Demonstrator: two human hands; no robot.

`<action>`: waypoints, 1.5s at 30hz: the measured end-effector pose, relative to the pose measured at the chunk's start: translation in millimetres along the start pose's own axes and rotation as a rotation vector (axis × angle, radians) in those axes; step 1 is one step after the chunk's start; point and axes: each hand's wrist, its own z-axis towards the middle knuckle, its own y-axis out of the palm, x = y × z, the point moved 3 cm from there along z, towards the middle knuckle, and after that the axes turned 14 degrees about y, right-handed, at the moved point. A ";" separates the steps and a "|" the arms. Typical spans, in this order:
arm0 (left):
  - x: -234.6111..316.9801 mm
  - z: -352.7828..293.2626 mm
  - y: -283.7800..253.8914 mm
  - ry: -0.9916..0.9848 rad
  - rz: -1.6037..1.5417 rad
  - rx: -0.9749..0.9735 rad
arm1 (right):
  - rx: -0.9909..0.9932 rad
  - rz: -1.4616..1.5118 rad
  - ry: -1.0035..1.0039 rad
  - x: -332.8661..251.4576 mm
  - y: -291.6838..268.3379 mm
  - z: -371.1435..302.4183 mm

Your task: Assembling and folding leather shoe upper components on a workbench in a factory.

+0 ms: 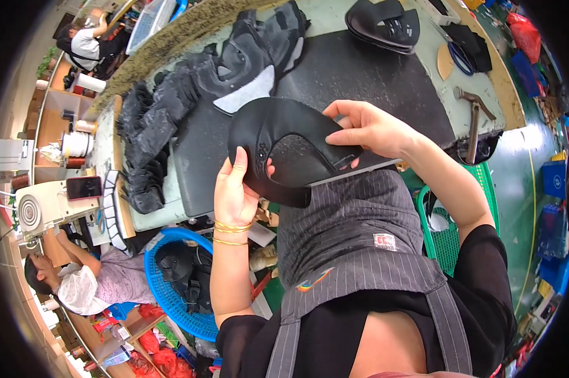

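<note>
A black curved shoe upper [281, 116], with a wide U-shaped opening and a few small eyelet holes, is held up over the near edge of the table. My left hand [234, 189] grips its left side, thumb on the front face and the other fingers mostly behind. On the right, my right hand [369, 129] pinches the other end of the upper, its fingers partly hidden behind it. Beneath the upper is a black mat [385, 88]. Beyond it lies a heap of black shoe pieces [234, 60], one showing a light grey lining.
Stacked black pieces [149, 126] line the table's left side; more shoe uppers [385, 25] lie at the back. A hammer [475, 126] rests at right. A blue basket [155, 277] and green basket [486, 195] flank me. A co-worker [83, 277] sits left beside a machine [42, 208].
</note>
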 end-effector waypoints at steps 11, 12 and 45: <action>-17.7 7.8 36.7 -0.063 0.101 -0.295 | 0.095 -0.109 -0.050 17.1 -41.1 -5.0; -17.2 6.5 41.3 -0.074 0.114 -0.336 | 0.089 -0.086 -0.101 8.1 -37.4 -5.5; -38.0 3.7 67.6 -0.040 0.001 -0.236 | 0.104 0.388 -0.169 16.6 -57.2 -11.9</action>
